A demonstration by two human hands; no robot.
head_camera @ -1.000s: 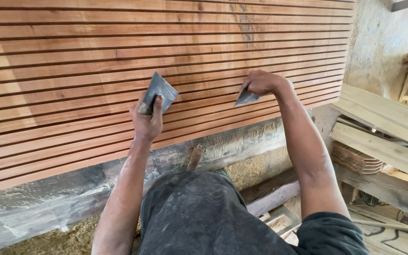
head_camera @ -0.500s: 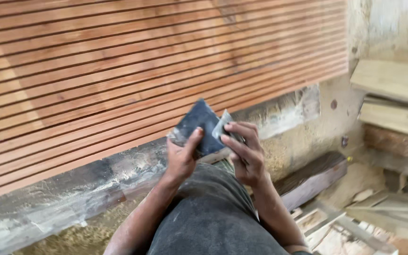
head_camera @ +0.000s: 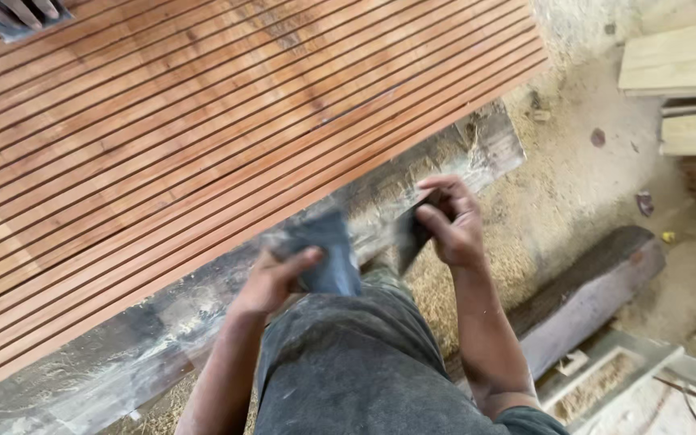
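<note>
Grey metal fills both grips. The left hand pinches a wide scraper blade between thumb and curled fingers, held above the knee. The right hand closes its fingers around a smaller dark blade just beside it. Beyond them lies a slatted reddish wood panel on a dusty beam. Another person's fingers press a scraper at the top left corner.
</note>
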